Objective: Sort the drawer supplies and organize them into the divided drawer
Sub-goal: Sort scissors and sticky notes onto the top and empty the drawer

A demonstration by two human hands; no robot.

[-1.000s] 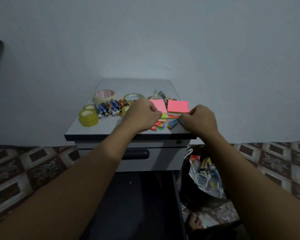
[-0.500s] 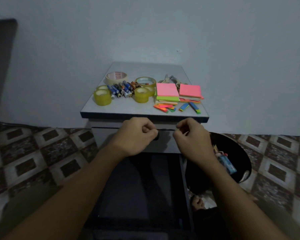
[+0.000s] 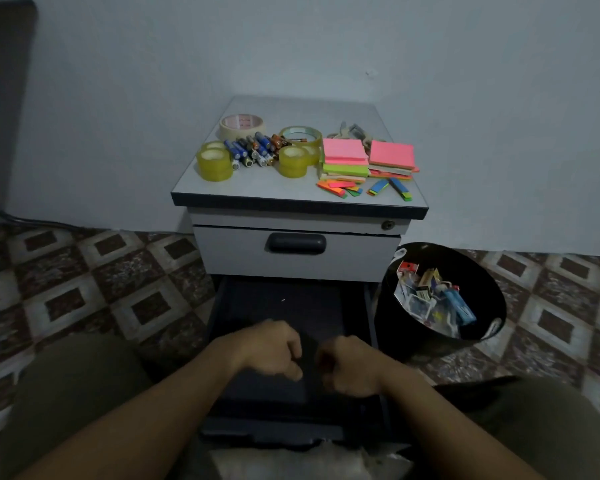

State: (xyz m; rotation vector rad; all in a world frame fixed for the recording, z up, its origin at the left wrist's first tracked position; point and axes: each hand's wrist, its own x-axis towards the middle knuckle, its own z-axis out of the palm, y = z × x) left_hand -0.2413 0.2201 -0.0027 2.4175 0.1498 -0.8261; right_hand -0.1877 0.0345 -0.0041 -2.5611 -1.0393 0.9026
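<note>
Just the head cam: left hand and right hand are curled into loose fists side by side over the pulled-out bottom drawer, with nothing visible in either. The supplies all sit on the cabinet top: tape rolls and batteries toward the left, sticky notes and page flags toward the right. A black bin of scraps stands just beside the cabinet.

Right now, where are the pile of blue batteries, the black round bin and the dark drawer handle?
pile of blue batteries [image 3: 253, 150], head view, middle of pile.
black round bin [image 3: 478, 277], head view, inner wall.
dark drawer handle [image 3: 297, 243], head view, centre.
</note>
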